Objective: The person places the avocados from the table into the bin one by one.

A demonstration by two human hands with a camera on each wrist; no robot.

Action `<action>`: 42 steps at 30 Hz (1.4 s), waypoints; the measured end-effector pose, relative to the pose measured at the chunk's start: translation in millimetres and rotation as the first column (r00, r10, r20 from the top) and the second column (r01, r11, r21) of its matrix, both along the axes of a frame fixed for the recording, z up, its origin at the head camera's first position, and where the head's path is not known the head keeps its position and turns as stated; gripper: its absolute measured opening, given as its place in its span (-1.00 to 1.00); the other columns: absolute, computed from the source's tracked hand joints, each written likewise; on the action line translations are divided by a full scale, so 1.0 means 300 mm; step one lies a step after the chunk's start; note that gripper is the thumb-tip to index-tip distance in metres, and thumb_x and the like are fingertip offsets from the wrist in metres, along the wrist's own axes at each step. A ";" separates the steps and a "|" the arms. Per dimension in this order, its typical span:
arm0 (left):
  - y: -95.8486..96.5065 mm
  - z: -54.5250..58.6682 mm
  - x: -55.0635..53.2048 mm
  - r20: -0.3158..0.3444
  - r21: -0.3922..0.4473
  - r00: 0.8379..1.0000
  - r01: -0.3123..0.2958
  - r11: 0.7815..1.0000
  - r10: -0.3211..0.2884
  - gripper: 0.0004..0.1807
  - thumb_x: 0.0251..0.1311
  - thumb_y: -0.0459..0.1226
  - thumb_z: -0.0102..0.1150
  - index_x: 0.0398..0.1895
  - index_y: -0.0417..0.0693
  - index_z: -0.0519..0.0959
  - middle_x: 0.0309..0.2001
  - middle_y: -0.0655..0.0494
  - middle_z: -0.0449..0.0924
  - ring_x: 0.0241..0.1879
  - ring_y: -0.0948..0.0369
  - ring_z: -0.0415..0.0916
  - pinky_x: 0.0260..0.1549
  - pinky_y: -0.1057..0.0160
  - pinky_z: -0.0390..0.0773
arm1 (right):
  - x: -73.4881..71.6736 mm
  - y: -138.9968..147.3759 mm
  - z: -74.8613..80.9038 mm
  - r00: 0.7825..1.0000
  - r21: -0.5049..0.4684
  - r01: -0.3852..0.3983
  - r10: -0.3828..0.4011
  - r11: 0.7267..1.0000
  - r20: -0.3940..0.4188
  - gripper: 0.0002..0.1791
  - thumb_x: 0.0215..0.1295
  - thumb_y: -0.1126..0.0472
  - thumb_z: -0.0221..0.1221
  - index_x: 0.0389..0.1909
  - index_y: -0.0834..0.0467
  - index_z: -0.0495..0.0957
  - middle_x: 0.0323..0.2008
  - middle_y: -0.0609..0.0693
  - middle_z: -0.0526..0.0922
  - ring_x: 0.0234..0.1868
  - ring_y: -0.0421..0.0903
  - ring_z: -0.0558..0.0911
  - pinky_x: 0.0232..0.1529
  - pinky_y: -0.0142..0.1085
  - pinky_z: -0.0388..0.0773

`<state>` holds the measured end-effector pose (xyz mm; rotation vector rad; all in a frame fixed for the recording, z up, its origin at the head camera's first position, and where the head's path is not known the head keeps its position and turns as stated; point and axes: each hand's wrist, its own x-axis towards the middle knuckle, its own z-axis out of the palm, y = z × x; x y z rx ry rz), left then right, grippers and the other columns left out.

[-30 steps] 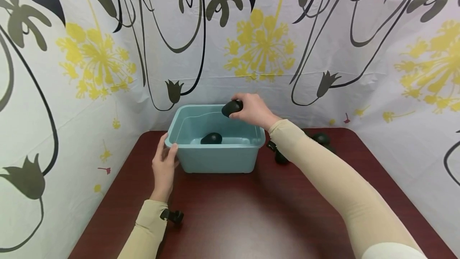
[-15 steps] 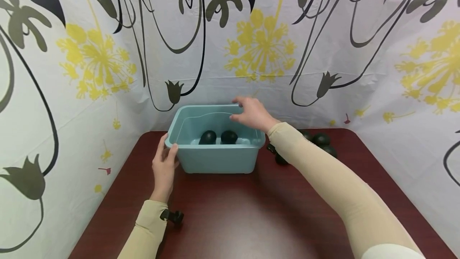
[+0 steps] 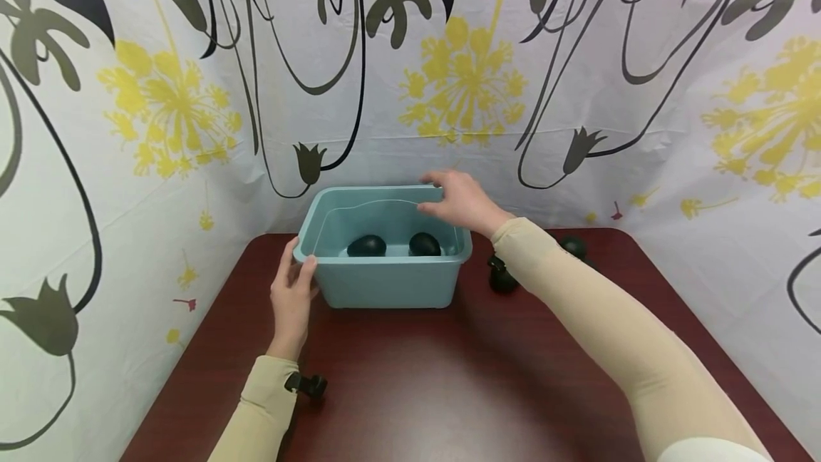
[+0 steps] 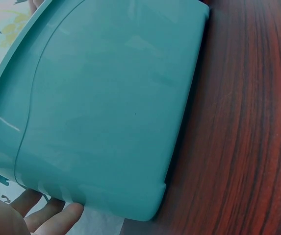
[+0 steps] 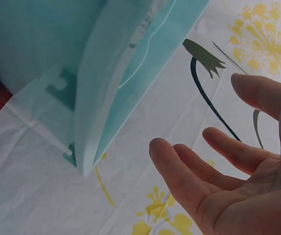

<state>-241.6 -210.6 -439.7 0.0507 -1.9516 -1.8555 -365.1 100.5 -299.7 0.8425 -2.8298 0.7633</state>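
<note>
A light blue plastic bin (image 3: 388,284) stands on the table at the back. Two dark avocados, a left avocado (image 3: 367,246) and a right avocado (image 3: 425,244), lie apart on its floor. My left hand (image 3: 292,298) grips the bin's front left corner, thumb at the rim and fingers along the side; in the left wrist view several fingers (image 4: 57,215) touch its wall. Over the bin's right rear part hovers my right hand (image 3: 465,199), holding nothing. The right wrist view shows its fingers spread, apart from the bin's rim (image 5: 89,156).
Right of the bin, dark avocados lie on the table: a nearer avocado (image 3: 502,279) and a farther avocado (image 3: 573,246), partly behind my right sleeve (image 3: 577,291). A patterned cloth (image 3: 474,77) hangs behind the dark red table (image 3: 410,376).
My right hand has let go of an avocado, which dropped into the bin, then shifted slightly right. The two avocados in the bin have rolled farther apart. My left hand keeps its place.
</note>
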 end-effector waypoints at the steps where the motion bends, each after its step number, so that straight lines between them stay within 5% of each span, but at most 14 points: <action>1: -0.001 0.000 0.000 0.002 -0.001 1.000 -0.002 1.000 0.002 -0.35 0.39 0.00 0.20 0.52 0.34 0.28 0.34 -0.03 0.40 0.25 0.02 0.42 0.05 -0.21 0.51 | 0.003 0.008 0.000 1.000 0.003 -0.005 0.005 1.000 -0.009 -0.40 0.36 -0.07 0.28 0.37 0.00 0.45 0.28 0.04 0.49 0.27 0.03 0.45 0.13 0.02 0.48; 11: -0.004 0.001 -0.002 -0.006 0.006 1.000 -0.006 1.000 0.006 -0.35 0.39 0.00 0.20 0.51 0.34 0.29 0.30 -0.04 0.43 0.24 0.03 0.43 0.06 -0.21 0.50 | 0.041 0.095 0.015 1.000 -0.008 0.005 -0.005 1.000 -0.019 -0.40 0.35 -0.08 0.28 0.37 -0.03 0.45 0.28 0.03 0.46 0.11 0.05 0.54 0.07 0.00 0.50; 42: -0.014 0.007 -0.004 0.017 0.033 0.999 0.044 0.998 -0.044 -0.35 0.40 -0.05 0.21 0.52 0.33 0.28 0.38 -0.08 0.36 0.31 -0.06 0.37 0.09 -0.31 0.42 | 0.119 0.429 0.063 0.985 -0.020 0.165 -0.166 0.986 -0.053 -0.38 0.37 -0.14 0.24 0.37 0.00 0.44 0.33 0.09 0.43 0.16 0.15 0.54 0.03 0.12 0.50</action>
